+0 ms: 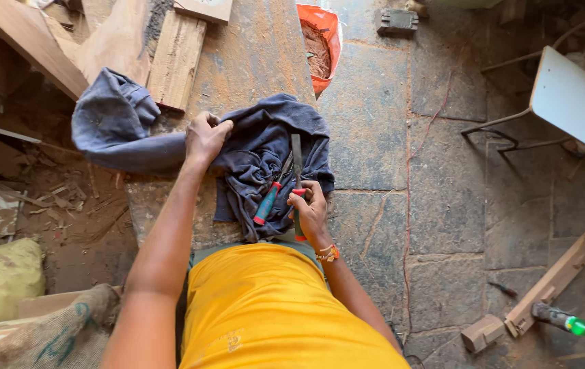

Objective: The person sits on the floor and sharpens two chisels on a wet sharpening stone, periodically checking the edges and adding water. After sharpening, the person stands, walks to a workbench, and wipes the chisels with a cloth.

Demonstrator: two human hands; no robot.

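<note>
Left hand (205,135) closed, pinching a fold of the dark blue cloth (265,154) spread on the wooden workbench (251,55). Right hand (310,208) closed around a flat metal file (296,164) with red handle, lying on the cloth beside a screwdriver (268,198) with green and red handle. Around: stone floor (442,191), orange bag (321,44), white chair (569,96), wooden planks (176,58).

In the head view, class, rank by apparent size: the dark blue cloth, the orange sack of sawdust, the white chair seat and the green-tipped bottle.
1. Dark blue cloth
2. White chair seat and orange sack of sawdust: look alike, and the sack is cut off by the frame's edge
3. Green-tipped bottle
</note>
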